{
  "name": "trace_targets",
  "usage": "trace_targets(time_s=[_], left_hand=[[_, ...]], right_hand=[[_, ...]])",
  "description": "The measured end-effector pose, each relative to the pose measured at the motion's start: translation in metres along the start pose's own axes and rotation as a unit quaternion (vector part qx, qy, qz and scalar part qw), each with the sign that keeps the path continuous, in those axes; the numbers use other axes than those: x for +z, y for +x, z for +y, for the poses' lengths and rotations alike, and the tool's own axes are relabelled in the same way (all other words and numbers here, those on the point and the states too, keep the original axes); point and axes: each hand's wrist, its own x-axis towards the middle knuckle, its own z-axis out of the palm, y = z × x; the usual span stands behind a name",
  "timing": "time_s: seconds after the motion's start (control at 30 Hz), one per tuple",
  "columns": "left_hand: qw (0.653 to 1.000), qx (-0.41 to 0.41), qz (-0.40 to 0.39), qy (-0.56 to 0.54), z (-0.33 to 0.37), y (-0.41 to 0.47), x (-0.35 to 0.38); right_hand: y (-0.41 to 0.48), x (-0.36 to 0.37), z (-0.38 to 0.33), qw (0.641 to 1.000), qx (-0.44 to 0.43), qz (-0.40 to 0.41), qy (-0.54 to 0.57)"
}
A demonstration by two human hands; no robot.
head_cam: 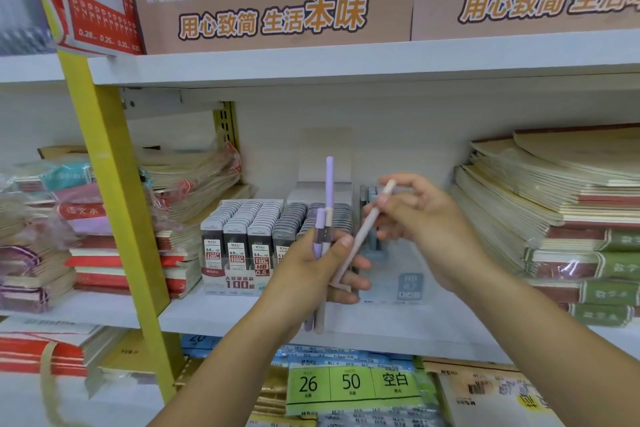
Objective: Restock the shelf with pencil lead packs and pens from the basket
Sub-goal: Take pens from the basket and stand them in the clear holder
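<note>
The person stands at a white shelf (214,315); the left hand (311,274) grips a small bundle of pens (323,232) held upright, fingers curled round the barrels, with one lilac pen (329,180) rising well above the rest. The right hand (422,215) pinches a single pale pink pen (363,229) near its upper end, between thumb and forefingers, the other fingers loosely spread. This pen's long axis slants from far right, at the pinch, down to near left, where its lower end lies against the left hand's fingers.

Rows of pencil lead packs (242,218) fill a display box behind the left hand. Just right of them stands a translucent display box (398,274); its contents are blurred behind the right hand. It lies directly beyond and below the right hand, so that hand is the nearer one; the likely step is to draw the pink pen clear of the bundle, tip it upright and lower it there.

Stacked notebooks (554,201) flank the right side; the basket is out of view.
</note>
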Motion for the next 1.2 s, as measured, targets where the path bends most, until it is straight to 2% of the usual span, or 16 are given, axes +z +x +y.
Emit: trace_targets(time_s=[0.07, 0.13, 0.27, 0.33, 0.43, 0.6, 0.77, 0.83, 0.93, 1.03, 1.2], left_hand=[[0.999, -0.001, 0.026, 0.039, -0.002, 0.000, -0.006], [0.997, -0.002, 0.039, 0.070, -0.005, 0.000, -0.015], [0.999, -0.029, 0.023, 0.024, -0.006, 0.002, -0.019], [0.998, -0.053, 0.016, -0.001, -0.005, 0.003, -0.018], [0.997, -0.075, 0.000, -0.033, -0.004, 0.004, -0.017], [0.999, -0.037, -0.021, 0.009, -0.005, -0.002, -0.017], [0.999, -0.025, -0.005, 0.030, -0.004, -0.004, -0.017], [0.999, -0.024, -0.002, 0.033, -0.003, -0.005, -0.017], [0.999, -0.024, 0.001, 0.036, -0.003, -0.006, -0.019], [0.999, -0.023, -0.001, 0.038, -0.002, -0.006, -0.020], [0.998, -0.017, -0.002, 0.060, -0.002, -0.005, -0.019]], right_hand=[[0.010, -0.017, -0.008, 0.994, -0.071, 0.080, -0.023], [0.022, -0.036, -0.012, 0.976, -0.150, 0.113, -0.109], [0.037, -0.053, 0.001, 0.912, -0.178, 0.067, -0.363], [0.038, -0.051, 0.014, 0.888, -0.176, 0.038, -0.423], [0.040, -0.047, 0.027, 0.883, -0.164, 0.013, -0.440], [0.044, -0.045, 0.035, 0.873, -0.153, -0.010, -0.463], [0.051, -0.045, 0.035, 0.859, -0.168, -0.003, -0.484], [0.054, -0.045, 0.035, 0.871, -0.160, 0.001, -0.465], [0.060, -0.048, 0.034, 0.910, -0.118, 0.007, -0.397], [0.063, -0.052, 0.035, 0.923, -0.084, -0.014, -0.376], [0.060, -0.052, 0.044, 0.874, -0.119, -0.009, -0.472]])
